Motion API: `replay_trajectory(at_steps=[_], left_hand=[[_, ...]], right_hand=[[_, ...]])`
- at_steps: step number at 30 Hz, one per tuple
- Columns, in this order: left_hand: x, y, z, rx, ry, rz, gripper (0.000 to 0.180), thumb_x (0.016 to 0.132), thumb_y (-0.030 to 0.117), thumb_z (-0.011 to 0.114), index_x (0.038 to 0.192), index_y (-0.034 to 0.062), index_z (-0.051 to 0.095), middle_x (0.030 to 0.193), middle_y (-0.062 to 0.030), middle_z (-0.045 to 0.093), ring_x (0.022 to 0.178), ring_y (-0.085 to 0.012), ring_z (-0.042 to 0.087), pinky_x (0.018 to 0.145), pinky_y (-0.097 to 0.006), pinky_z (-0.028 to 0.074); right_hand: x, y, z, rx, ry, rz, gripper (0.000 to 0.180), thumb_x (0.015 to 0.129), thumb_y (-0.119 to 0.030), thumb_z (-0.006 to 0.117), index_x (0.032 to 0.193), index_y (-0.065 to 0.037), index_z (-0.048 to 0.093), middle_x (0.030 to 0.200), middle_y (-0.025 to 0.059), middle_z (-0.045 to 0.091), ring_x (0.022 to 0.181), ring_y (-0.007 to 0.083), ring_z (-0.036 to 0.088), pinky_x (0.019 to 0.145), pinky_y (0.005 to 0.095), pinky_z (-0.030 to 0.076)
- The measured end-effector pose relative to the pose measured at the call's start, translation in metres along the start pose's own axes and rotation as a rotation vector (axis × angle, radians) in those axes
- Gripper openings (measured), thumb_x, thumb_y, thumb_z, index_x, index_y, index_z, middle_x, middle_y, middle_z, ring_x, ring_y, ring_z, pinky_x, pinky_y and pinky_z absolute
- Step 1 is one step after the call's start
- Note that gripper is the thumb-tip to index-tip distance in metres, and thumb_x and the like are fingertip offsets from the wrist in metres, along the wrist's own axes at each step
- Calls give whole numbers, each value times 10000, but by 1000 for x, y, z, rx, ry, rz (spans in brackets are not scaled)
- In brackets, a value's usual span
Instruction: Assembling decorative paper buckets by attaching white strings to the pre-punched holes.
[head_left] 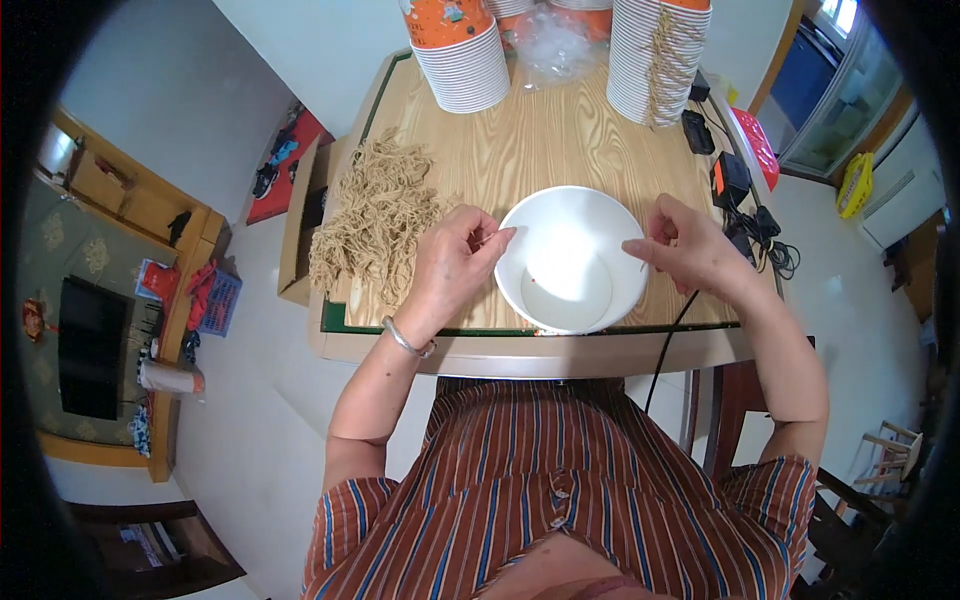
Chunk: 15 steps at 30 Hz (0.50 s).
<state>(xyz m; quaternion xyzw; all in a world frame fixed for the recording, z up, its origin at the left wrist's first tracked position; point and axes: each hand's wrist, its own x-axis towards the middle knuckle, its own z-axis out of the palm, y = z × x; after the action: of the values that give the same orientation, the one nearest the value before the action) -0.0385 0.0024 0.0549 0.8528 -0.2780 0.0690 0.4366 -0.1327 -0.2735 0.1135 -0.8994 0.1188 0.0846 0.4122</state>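
Observation:
A white paper bowl (pixel 570 255) lies on the wooden table (pixel 560 140) in front of me, its inside bare. My left hand (pixel 455 258) rests at the bowl's left rim, with finger and thumb pinched on the end of a thin string there. My right hand (pixel 685 245) is at the right rim, its fingers pinched at the edge; what they hold is too small to tell. A heap of tan strings (pixel 378 215) lies just left of my left hand.
Two tall stacks of white paper bowls (pixel 465 55) (pixel 650 60) stand at the back, with clear plastic wrap (pixel 555 40) between them. Black chargers and cables (pixel 740 200) lie at the table's right edge. A cardboard box (pixel 300 215) sits on the floor to the left.

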Motion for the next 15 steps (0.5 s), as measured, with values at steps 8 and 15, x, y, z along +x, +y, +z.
replay_trajectory(at_steps=[8,15], left_hand=[[-1,1,2,30,2,-42,201,855,155,719,791,-5,615,708,-110,611,605,-198,610,567,-325,498],[-3,-2,9,54,62,-32,199,859,133,696,764,-6,589,713,-135,612,607,-235,620,561,-344,494]], right_hand=[[-5,15,3,158,-126,33,286,951,-279,634,846,-24,558,639,18,530,458,93,487,388,257,377],[-5,54,28,732,-152,105,230,1006,-243,548,870,-58,543,656,12,518,457,111,484,402,249,392]])
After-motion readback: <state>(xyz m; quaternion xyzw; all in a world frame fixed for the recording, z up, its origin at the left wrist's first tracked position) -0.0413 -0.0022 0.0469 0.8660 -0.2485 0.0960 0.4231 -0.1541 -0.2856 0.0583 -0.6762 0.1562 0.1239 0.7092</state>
